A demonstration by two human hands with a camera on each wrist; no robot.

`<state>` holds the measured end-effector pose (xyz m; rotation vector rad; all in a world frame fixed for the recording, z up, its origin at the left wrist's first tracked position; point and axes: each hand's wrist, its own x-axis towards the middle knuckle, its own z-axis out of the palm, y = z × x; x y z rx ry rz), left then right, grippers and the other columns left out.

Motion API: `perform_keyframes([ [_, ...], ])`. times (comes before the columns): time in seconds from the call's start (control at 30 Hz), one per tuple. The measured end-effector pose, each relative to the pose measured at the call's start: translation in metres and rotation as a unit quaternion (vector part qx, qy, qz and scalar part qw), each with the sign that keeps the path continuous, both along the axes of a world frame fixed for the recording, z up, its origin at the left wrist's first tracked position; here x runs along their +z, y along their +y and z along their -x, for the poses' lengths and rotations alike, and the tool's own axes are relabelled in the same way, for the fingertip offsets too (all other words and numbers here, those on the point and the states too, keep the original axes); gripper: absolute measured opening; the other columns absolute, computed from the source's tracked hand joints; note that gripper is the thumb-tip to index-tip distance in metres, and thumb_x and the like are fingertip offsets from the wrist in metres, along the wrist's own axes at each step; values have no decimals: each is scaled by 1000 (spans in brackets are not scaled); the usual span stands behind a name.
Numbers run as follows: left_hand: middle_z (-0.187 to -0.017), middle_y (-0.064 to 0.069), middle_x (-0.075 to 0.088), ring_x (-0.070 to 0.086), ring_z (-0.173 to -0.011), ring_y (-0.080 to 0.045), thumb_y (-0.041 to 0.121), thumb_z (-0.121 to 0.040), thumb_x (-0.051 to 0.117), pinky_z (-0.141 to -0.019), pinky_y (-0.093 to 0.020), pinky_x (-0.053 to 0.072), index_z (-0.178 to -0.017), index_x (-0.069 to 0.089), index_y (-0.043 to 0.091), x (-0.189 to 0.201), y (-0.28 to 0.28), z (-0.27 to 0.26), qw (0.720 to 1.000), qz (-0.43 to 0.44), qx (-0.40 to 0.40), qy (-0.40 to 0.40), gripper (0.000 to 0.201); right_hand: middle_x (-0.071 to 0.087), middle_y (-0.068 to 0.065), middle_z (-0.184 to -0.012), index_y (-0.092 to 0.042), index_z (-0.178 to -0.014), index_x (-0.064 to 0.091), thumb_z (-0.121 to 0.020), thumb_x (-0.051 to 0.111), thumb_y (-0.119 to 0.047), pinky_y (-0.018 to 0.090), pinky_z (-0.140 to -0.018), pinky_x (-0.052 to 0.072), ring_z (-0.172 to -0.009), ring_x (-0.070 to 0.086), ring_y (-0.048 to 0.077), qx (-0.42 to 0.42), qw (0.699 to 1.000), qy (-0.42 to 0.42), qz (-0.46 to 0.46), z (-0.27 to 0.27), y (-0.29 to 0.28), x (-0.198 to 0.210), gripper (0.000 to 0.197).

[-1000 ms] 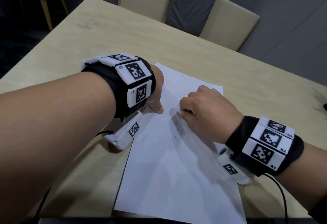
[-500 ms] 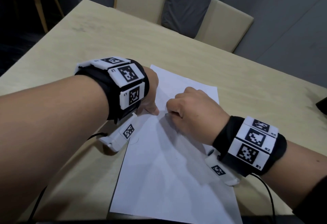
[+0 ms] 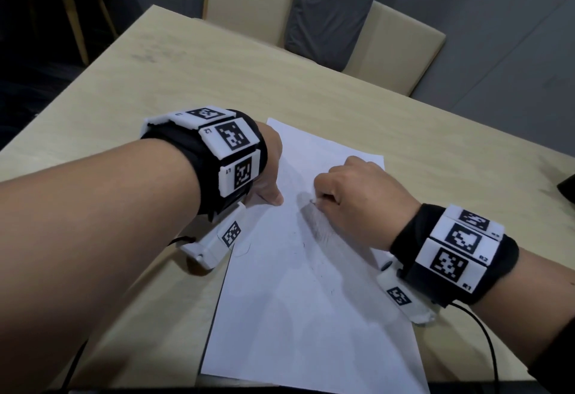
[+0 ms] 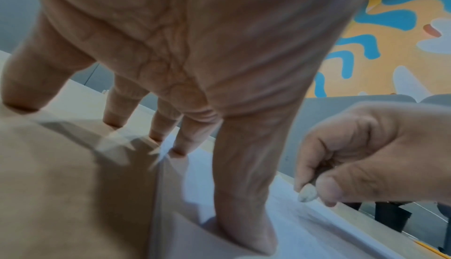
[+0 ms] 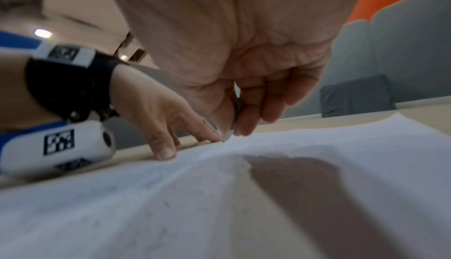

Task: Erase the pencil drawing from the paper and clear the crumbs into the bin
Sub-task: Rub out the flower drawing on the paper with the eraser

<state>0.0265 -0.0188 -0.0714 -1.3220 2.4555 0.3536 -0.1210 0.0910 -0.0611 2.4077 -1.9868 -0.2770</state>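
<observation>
A white sheet of paper [image 3: 305, 284] lies near the table's [image 3: 193, 79] front edge, faintly smudged grey and speckled with dark crumbs. The left hand [image 3: 269, 176] presses spread, straight fingers on its left edge. The right hand [image 3: 357, 197] pinches a small, grimy eraser [image 4: 308, 195], tip on the sheet.

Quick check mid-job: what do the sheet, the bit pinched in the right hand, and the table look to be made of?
Sheet: thin white matte paper; it ripples near the right hand.
Bit: likely a rubber eraser, pale, with a rounded, grey-smudged tip.
Table: light wood-grain top, smooth and matte; solid wood or laminate, cannot tell.
The left hand presses the paper flat.
</observation>
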Motion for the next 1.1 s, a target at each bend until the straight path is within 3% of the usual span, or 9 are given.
perform_keyframes([
  [0.17, -90, -3, 41, 40, -72, -22, 66, -74, 73, -48, -26, 25, -92, 46, 20, 2, 1, -1, 1000, 0, -7, 1, 57, 64, -6, -70, -21, -82, 64, -92, 55, -23, 36, -73, 49, -81, 51, 17, -68, 991, -117, 10, 19, -1, 8, 13],
  [0.33, -93, -1, 49, 45, -74, -22, 64, -75, 73, -49, -26, 27, -97, 57, 21, 3, 4, -1, 1000, 1, 0, -3, 51, 61, -2, -72, -20, -83, 54, -95, 50, -28, 40, -70, 49, -84, 50, 24, -10, 1000, -23, -13, 10, 0, 2, 15],
  [0.43, -92, -1, 49, 44, -68, -20, 64, -73, 74, -48, -26, 26, -96, 57, 20, 2, 3, -1, 1000, 3, 1, 13, 53, 61, -1, -74, -21, -83, 53, -95, 49, -31, 40, -70, 47, -87, 50, 26, 1, 1000, -27, -10, 2, -7, 3, 17],
  [0.53, -97, -2, 53, 49, -76, -21, 64, -76, 73, -48, -26, 26, -108, 65, 14, 3, 4, -1, 1000, 3, 0, 0, 60, 61, -1, -77, -21, -84, 54, -94, 48, -30, 41, -71, 48, -88, 50, 26, 24, 999, -31, -2, -8, -13, 1, 14],
  [0.73, -89, -1, 43, 37, -62, -18, 64, -73, 74, -47, -27, 24, -90, 48, 21, 3, 3, -3, 1000, 1, 0, 17, 54, 59, -3, -71, -18, -83, 54, -95, 47, -26, 37, -69, 41, -85, 50, 26, 26, 999, -7, -30, 6, -1, 4, 16],
  [0.83, -95, -1, 50, 47, -74, -21, 64, -76, 72, -49, -26, 27, -106, 64, 18, 4, 4, -1, 1000, 1, -1, -3, 56, 61, -1, -79, -18, -87, 53, -98, 47, -29, 39, -75, 43, -89, 49, 27, 38, 999, -7, -5, -4, -9, -1, 17],
  [0.9, -97, -1, 53, 48, -75, -21, 64, -77, 72, -49, -26, 27, -111, 64, 14, 4, 5, -2, 1000, 2, 2, -1, 61, 61, -1, -80, -19, -86, 52, -99, 47, -31, 40, -76, 43, -90, 48, 27, 39, 999, -9, 0, -7, -13, -1, 19],
  [1.0, -96, -1, 53, 47, -72, -20, 64, -74, 74, -49, -25, 27, -103, 63, 15, 1, 3, -3, 1000, 2, 11, 18, 57, 58, -2, -75, -17, -84, 52, -100, 46, -33, 37, -73, 40, -88, 49, 26, 36, 999, -1, -25, 0, -7, 1, 23],
  [1.1, -105, -2, 60, 50, -79, -22, 64, -76, 72, -50, -25, 29, -116, 65, 13, 3, 4, -2, 1000, 1, 14, 4, 65, 59, -1, -75, -16, -84, 53, -99, 47, -32, 37, -72, 40, -89, 50, 27, 40, 999, -3, -19, 0, -3, 1, 22],
])
